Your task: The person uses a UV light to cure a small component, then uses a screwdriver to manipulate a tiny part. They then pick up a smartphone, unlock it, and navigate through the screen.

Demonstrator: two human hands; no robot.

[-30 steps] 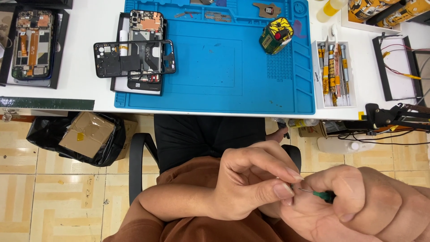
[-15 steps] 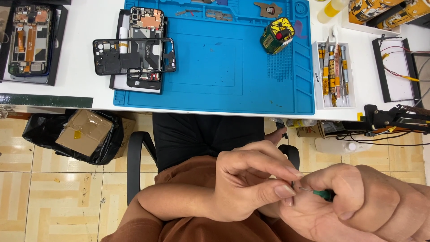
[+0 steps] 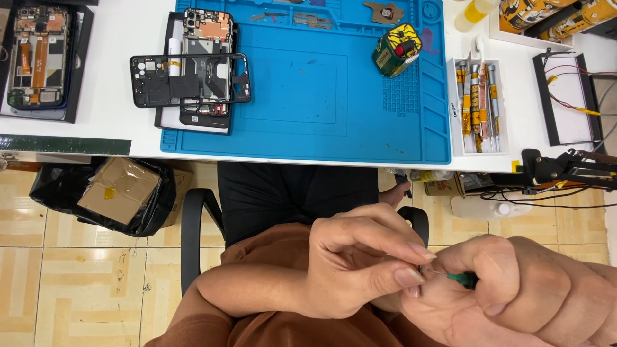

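Left hand (image 3: 360,260) pinches its thumb and fingertips together on the thin metal tip of a green-handled screwdriver (image 3: 461,278), low in view at 5 o'clock; right hand (image 3: 527,295) is clamped round the handle. Further out at 12 o'clock, the desk (image 3: 122,29) carries a blue mat (image 3: 308,96), an opened phone (image 3: 193,71) at 11 and a tool tray (image 3: 479,106) at 1.

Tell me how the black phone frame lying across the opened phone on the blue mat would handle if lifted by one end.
The black phone frame is a thin open rectangle, so it is probably light and may flex slightly. It rests loosely across the opened phone, overhanging the blue mat, so a push would likely slide or pivot it. Its thin rails look easy to bend.
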